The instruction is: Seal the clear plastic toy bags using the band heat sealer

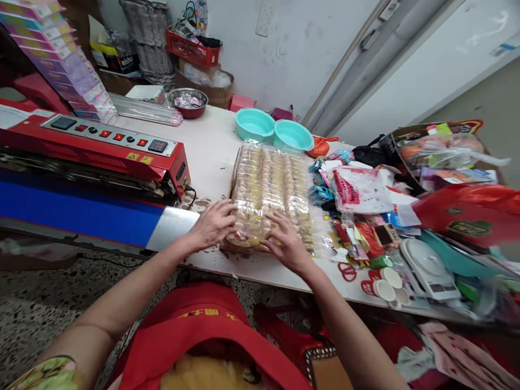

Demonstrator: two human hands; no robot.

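Note:
In front of me stands a shallow cardboard box (pixel 229 189) filled with rows of small clear-wrapped packets (pixel 273 184), pale brown and yellow inside. My left hand (pixel 214 225) rests at the left front side of the rows, its fingertips touching the wrapped packets. Over the front of the middle row is my right hand (pixel 286 241), fingers spread and bent, with the tips against the packets. A short stretch of the left row lies between my two hands. I cannot make out a single packet gripped in either hand.
To the left is a red sealing machine (pixel 134 157) with a blue belt (pixel 81 203). Two turquoise basins (pixel 254 124) stand behind the box, and a metal bowl (pixel 187 103) farther back. Right of it lie clutter, red scissors (pixel 347 272), paper cups (pixel 384 290) and a white scale (pixel 428 268).

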